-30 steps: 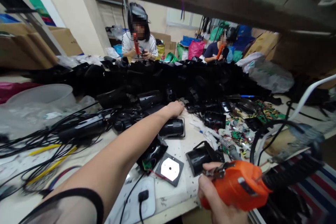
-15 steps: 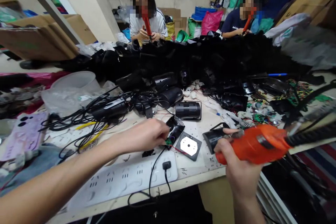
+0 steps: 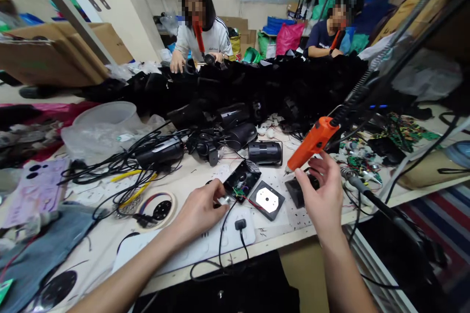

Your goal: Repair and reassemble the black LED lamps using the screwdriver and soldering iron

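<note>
Got the left hand (image 3: 203, 205) curled just beside an open black housing (image 3: 242, 178), the right hand (image 3: 325, 198) spread just below an orange power tool (image 3: 312, 142), a white-faced plate (image 3: 267, 200) between them!

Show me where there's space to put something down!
A small bare patch lies between the tape roll, the black cables and the left hand. Another, speckled one lies between the white-faced plate and the table's front edge. Black parts crowd the back; circuit boards crowd the right.

Smooth plastic tool (image 3: 313, 142), glossy black housing (image 3: 252, 172), matt cardboard box (image 3: 44, 58), cloth (image 3: 55, 237) perhaps denim.
</note>
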Demonstrator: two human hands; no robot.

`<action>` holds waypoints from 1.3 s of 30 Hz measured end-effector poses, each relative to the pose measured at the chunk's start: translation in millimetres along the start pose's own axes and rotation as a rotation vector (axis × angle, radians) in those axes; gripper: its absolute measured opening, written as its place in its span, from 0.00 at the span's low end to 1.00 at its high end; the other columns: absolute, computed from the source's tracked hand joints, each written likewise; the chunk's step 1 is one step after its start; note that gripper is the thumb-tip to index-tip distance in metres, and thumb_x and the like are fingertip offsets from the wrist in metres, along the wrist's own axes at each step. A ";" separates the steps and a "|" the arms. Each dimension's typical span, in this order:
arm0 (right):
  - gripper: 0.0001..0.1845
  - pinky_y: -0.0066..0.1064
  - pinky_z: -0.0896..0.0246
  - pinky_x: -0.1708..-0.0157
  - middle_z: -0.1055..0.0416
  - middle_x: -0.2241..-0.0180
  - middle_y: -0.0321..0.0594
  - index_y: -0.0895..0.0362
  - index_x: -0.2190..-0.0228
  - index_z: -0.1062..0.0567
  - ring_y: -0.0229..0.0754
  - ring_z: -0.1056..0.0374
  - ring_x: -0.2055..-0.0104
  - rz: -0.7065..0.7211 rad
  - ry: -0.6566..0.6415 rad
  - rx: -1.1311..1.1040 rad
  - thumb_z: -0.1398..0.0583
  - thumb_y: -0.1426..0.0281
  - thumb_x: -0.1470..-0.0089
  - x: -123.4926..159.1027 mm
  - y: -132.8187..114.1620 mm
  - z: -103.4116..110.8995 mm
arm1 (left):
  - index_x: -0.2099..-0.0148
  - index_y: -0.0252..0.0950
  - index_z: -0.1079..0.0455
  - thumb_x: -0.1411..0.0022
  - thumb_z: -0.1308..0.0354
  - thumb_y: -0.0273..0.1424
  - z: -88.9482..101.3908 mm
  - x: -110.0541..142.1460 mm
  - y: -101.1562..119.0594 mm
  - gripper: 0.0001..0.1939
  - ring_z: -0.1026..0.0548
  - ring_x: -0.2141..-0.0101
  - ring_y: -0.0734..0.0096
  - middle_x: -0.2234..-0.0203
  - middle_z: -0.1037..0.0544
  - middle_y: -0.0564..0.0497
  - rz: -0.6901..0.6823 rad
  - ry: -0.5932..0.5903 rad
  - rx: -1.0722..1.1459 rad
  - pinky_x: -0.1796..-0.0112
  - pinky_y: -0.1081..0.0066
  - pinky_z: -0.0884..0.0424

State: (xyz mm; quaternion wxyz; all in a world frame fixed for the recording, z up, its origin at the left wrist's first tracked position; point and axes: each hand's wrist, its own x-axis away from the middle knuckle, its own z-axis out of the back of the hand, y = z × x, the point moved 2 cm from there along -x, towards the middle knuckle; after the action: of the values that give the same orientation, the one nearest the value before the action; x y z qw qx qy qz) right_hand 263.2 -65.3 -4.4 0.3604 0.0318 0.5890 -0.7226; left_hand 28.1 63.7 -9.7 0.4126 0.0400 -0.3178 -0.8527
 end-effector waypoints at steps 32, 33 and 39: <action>0.10 0.38 0.32 0.58 0.32 0.63 0.48 0.63 0.61 0.25 0.49 0.32 0.60 0.243 -0.749 0.597 0.44 0.79 0.45 39.0 -30.2 -30.8 | 0.45 0.33 0.34 0.51 0.31 0.30 -35.1 -47.1 58.1 0.31 0.31 0.53 0.54 0.55 0.25 0.43 -0.581 -0.131 -0.013 0.52 0.60 0.32; 0.11 0.39 0.33 0.57 0.32 0.63 0.49 0.63 0.62 0.25 0.50 0.32 0.59 0.246 -0.786 0.634 0.45 0.81 0.46 38.4 -33.4 -33.5 | 0.45 0.33 0.34 0.51 0.32 0.30 -36.5 -47.1 57.4 0.31 0.31 0.53 0.54 0.56 0.26 0.43 -0.564 -0.114 -0.015 0.52 0.60 0.31; 0.07 0.33 0.34 0.59 0.32 0.65 0.45 0.62 0.65 0.25 0.45 0.32 0.63 0.221 -0.871 0.670 0.42 0.78 0.45 25.0 -33.5 -39.8 | 0.50 0.33 0.34 0.53 0.31 0.33 -41.2 -45.9 56.1 0.28 0.30 0.56 0.53 0.58 0.27 0.43 -0.494 -0.072 -0.026 0.55 0.58 0.30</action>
State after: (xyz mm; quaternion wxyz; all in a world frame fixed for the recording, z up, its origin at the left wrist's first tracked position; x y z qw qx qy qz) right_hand 211.0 -41.0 -0.5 0.6143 -0.0954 0.1168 -0.7745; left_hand 109.9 50.6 -19.0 0.1805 0.0805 -0.3018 -0.9327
